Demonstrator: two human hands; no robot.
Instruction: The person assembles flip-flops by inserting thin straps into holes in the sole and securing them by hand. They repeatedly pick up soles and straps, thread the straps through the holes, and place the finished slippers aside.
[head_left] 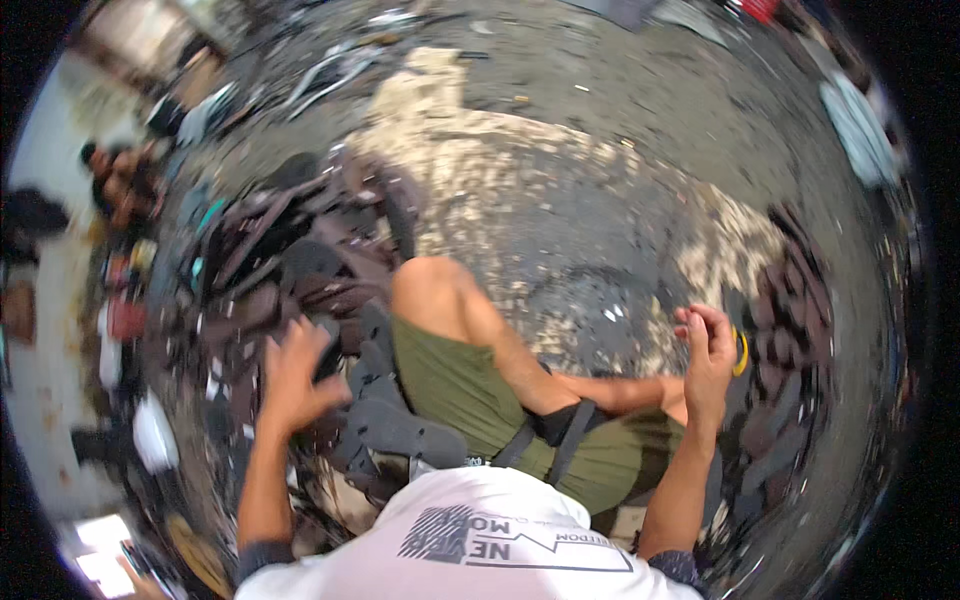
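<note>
Being spread wide, the grip of the left hand [296, 385] is being held over the near side of a heap of brown pieces [335, 292], its thumb and blurred fingers standing apart. A dark piece [327, 350] is being partly covered by it; whether it is being touched cannot be told. Just beside, by the green shorts [450, 385], a grey sole-shaped piece [410, 433] is being seen lying, its long axis running roughly left to right, one rounded end being pointed rightward. At the right hand [708, 360] the grip is being held narrow, fingers bent toward the thumb; whether anything small is being pinched cannot be told. A yellow curved thing [741, 352] is being shown near it, bowed outward, before the right-hand heap [790, 310]. Open room is being offered between the heaps by a worn floor patch [590, 230], its pale edges being flecked, its near side being bounded by the bent legs [515, 350].
</note>
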